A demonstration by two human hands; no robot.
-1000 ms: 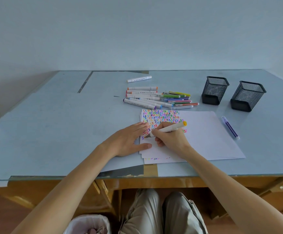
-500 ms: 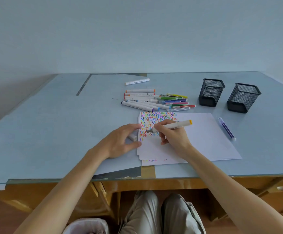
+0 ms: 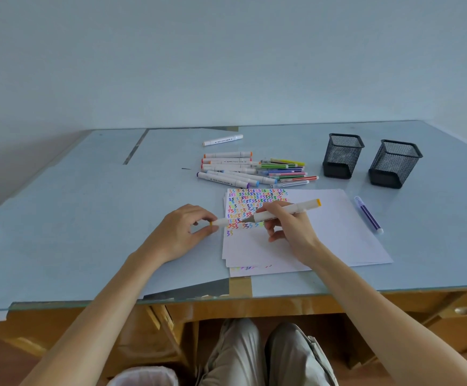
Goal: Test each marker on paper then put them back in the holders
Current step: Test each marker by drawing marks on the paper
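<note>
My right hand [image 3: 288,227] grips a white marker with a yellow-orange end [image 3: 290,209], its grey tip bare just above the paper [image 3: 324,232]. The paper's top left is filled with rows of coloured squiggles [image 3: 250,204]. My left hand [image 3: 182,229] pinches the marker's white cap [image 3: 219,222] between thumb and fingers, a short gap from the tip. A pile of markers [image 3: 251,171] lies beyond the paper. Two black mesh holders [image 3: 342,156] [image 3: 393,164] stand at the right, with no markers showing above their rims.
A lone white marker [image 3: 222,140] lies farther back. A purple pen [image 3: 368,215] rests right of the paper. The glass-topped desk [image 3: 73,218] ends in a front edge near my knees, and a bin sits below at the left.
My left hand lifted off the paper and picked up the cap at the sheet's left edge. My right hand raised the marker's tip off the squiggles and angled it toward the cap.
</note>
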